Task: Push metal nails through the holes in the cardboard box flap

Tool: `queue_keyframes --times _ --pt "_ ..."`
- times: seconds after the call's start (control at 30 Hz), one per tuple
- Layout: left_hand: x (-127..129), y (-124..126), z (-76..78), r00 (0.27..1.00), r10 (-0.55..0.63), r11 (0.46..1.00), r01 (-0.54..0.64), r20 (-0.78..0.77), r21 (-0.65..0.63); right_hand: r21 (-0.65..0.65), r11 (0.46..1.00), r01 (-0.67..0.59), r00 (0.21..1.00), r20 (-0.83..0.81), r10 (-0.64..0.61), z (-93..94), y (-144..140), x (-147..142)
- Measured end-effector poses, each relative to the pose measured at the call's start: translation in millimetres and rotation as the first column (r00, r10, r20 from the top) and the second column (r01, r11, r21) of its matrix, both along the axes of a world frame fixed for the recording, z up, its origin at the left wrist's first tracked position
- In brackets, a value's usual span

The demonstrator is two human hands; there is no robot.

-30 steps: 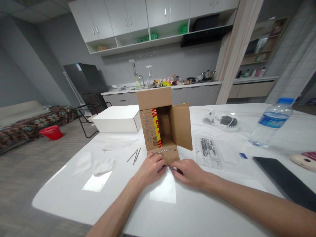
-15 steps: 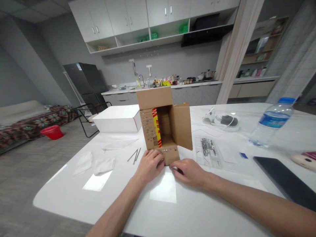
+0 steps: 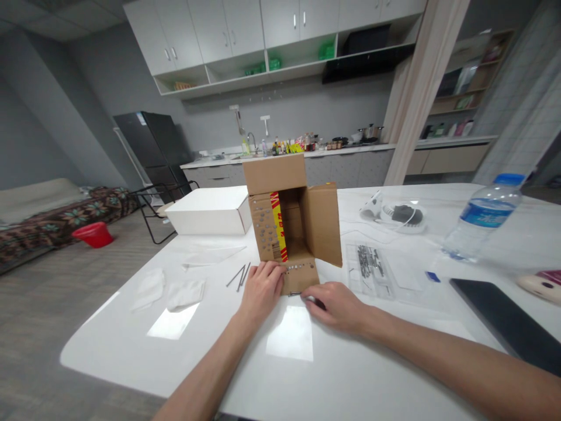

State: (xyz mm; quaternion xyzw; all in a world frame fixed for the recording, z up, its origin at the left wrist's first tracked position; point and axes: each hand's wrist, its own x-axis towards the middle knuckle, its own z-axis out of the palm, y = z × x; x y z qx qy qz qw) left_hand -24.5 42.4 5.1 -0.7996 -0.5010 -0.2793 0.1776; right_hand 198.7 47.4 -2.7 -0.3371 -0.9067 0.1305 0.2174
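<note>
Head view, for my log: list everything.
Carton: one, brown, table centre
Rod: one, grey, flap edge
Nails: several, grey, table left
Box: one, white, table rear
Cloths: two, white, table left
Case: one, clear, table right
Bottle: one, clear, table right
Slab: one, black, table right
Small goods: many, mixed, table and counter
Table: one, white, foreground
Bucket: one, red, floor left
Fridge: one, dark, back left
Cabinets: several, white, top
Left hand: one, on carton flap
Right hand: one, by rod

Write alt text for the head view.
The left hand touches the lower flap of an open cardboard box; the right hand is at a thin metal piece by the flap's front edge. On the white table, nails lie left of the box, a clear case right.
</note>
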Motion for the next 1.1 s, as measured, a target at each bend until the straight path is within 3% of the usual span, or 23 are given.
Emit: queue_keyframes --times 0.67,1.1 --pt "3 3 -2.8 0.998 0.003 1.0 -0.002 -0.058 0.012 0.002 1.0 0.012 1.0 0.014 -0.012 3.0 -2 -1" --pt "5 -5 7.3 0.998 -0.038 0.998 0.035 0.05 0.051 0.002 1.0 0.009 1.0 0.006 -0.009 4.2 -2 -1"
